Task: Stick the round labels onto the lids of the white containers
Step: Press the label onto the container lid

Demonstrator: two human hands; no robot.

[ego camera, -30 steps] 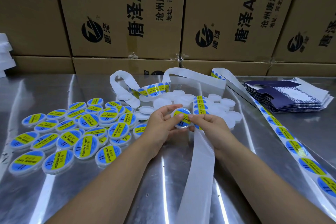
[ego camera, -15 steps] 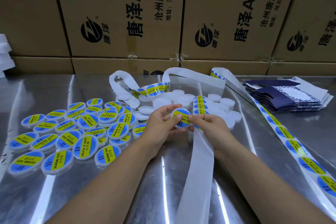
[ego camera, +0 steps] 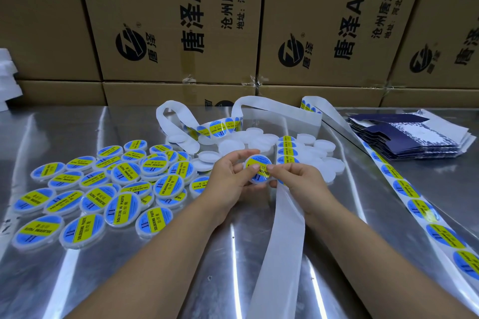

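A small white round container (ego camera: 259,169) with a blue and yellow label on its lid is held above the table's middle. My left hand (ego camera: 230,176) grips it from the left, thumb on the label. My right hand (ego camera: 298,179) holds it from the right, thumb pressing the label. A heap of plain white containers (ego camera: 318,155) lies just behind. Several labelled containers (ego camera: 124,184) are spread to the left. A white backing strip (ego camera: 280,235) runs toward me, with labels (ego camera: 286,150) on its far part.
A second label strip (ego camera: 420,207) runs along the right side of the shiny metal table (ego camera: 77,280). A stack of flat dark blue cartons (ego camera: 414,137) lies at the back right. Brown cardboard boxes (ego camera: 168,21) form a wall behind the table.
Both hands stay in place on the container; the thumbs shift slightly over the label.
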